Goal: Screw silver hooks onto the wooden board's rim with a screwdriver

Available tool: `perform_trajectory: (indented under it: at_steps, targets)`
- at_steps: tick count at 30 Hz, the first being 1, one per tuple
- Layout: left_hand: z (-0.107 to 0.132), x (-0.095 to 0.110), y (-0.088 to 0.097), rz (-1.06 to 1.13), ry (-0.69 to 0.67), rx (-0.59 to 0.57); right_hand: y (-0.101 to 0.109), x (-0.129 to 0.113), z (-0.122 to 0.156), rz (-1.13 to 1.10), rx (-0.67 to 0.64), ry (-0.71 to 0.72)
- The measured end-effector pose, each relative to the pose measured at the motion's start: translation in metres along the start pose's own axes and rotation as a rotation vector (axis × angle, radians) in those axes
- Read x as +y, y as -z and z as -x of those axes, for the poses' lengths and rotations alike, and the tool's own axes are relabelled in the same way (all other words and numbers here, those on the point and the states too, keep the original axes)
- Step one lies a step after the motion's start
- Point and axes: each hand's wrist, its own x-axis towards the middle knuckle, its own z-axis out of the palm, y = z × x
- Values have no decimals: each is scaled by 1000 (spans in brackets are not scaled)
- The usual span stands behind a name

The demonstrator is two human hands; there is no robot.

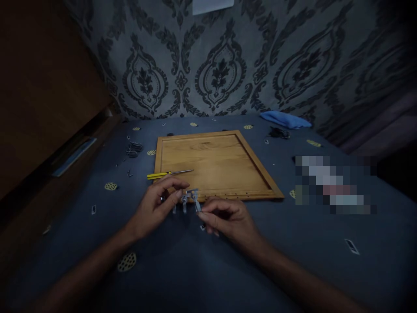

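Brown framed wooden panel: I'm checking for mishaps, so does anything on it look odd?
No visible damage or spills. Only the yellow-handled metal screwdriver looks carelessly placed, its handle poking past the panel's left edge; dark specks along the front are too small to identify.

A dark blue patterned sheet carries a framed wooden panel. Metal pieces and slender bits lie left of it, a blue cloth and black item beyond, rightward.
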Motion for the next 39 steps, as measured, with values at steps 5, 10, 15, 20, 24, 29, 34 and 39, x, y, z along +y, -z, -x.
perform_trajectory:
  at_steps: [5, 10, 15, 20, 24, 29, 34, 39]
  targets:
    - [-1, -4, 1, -93, -151, 3, 0, 1, -1, -2, 19, -16]
    - [0, -8, 0, -124, -199, -15, 0, 0, 0, 21, 43, -19]
    - [0, -6, -1, -155, -171, -29, 0, 3, -1, -4, 32, -19]
    - [1, -5, -2, -174, -141, -50, 1, 6, -1, -16, 24, -46]
    - [1, -5, -2, -184, -151, -60, 1, 7, -1, -25, 31, -42]
    - [1, -7, -2, -199, -156, -73, 2, 10, -1, -15, 27, -39]
    - [2, -9, -3, -229, -178, -55, 3, 11, 0, -3, 25, -37]
    - [2, -7, -3, -228, -165, -65, 4, 11, 0, 6, 19, -40]
